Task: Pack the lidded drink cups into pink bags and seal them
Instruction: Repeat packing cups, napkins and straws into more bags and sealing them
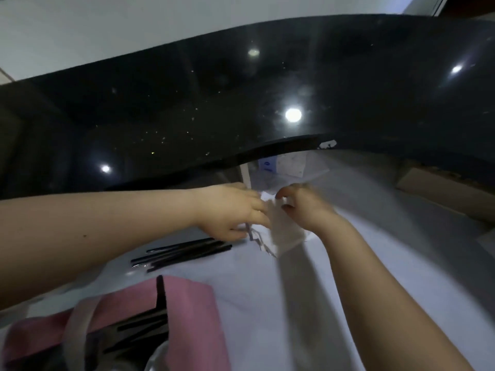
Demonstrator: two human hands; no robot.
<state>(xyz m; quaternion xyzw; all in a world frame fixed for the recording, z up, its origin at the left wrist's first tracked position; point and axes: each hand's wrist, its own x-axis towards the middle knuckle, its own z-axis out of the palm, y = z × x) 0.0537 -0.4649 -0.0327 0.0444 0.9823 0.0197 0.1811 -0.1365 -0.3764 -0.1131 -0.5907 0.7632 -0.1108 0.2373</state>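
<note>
Our left fingers [257,210] and right fingers [281,195] curl in towards each other and pinch a thin white film [276,231] between them, with the left hand [233,210] and right hand [305,204] nearly touching above the far part of the bench [267,303]. The film looks crumpled and flimsy, so we judge that pulling the hands apart too hard could tear it, and a loose pinch could let it slip and fall. Just under our left hand lie black straws [184,250]. A careless sweep of the wrist could roll them away.

The pink bag [187,303] lies well back from the hands, at the near left of the bench, with more dark straws across it. It sits close to the edge (and to our forearm), so a drawn-back elbow might drag it off.

We cannot say what the film really is, whether a wrapper, a seal or a second bag, because motion blurs both it and the fingers. We see no lidded cup for certain. A pale, shiny curve at the bottom edge, beside the bag, may be one, but the frame cuts it off. The glossy black top [241,103] hides whatever stands behind it.
</note>
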